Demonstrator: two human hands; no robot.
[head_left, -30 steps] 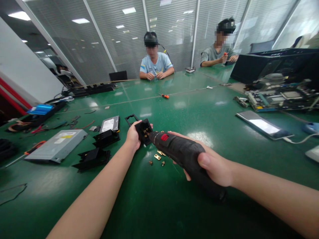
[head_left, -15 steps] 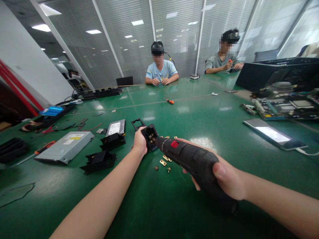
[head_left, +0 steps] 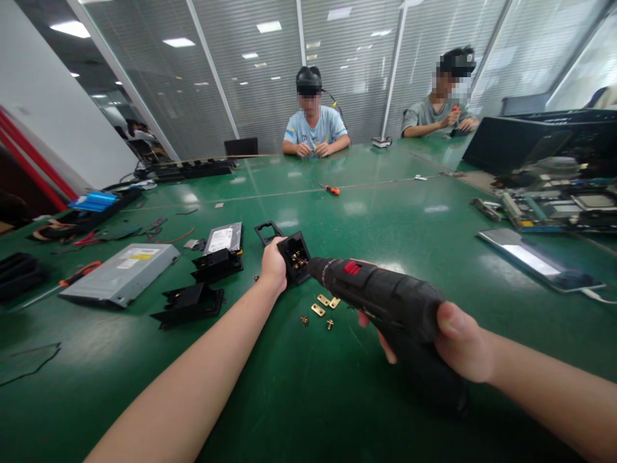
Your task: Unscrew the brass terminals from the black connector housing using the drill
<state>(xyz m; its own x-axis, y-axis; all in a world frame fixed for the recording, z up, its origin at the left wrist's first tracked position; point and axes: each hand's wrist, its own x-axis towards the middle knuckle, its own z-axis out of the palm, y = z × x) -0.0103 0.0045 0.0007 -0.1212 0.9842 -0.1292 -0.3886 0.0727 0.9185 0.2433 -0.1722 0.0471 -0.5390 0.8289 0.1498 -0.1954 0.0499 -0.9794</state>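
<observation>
My left hand (head_left: 274,265) grips a small black plastic housing (head_left: 295,239) by its left side, its open face tilted toward me with brass parts inside. My right hand (head_left: 460,344) is wrapped around a black cordless drill (head_left: 385,289) with a red switch on top. The drill's nose points at the housing's lower right edge; whether its tip touches the brass parts is hard to see. Several brass plates (head_left: 318,310) and a brass screw (head_left: 330,325) lie on the green table below. A black frame (head_left: 268,233) rests just behind my left hand.
Left of me are two more black housings (head_left: 187,305), a hard drive (head_left: 224,239) and a silver disc drive (head_left: 123,273). An orange screwdriver (head_left: 332,190) lies ahead. At right are a phone (head_left: 535,260) and circuit boards (head_left: 554,199). Two people sit across the table.
The drill has shifted slightly right in view, and its nose sits a little farther from the housing's inside. The housing is still in my left hand. The whole view has tilted slightly.
</observation>
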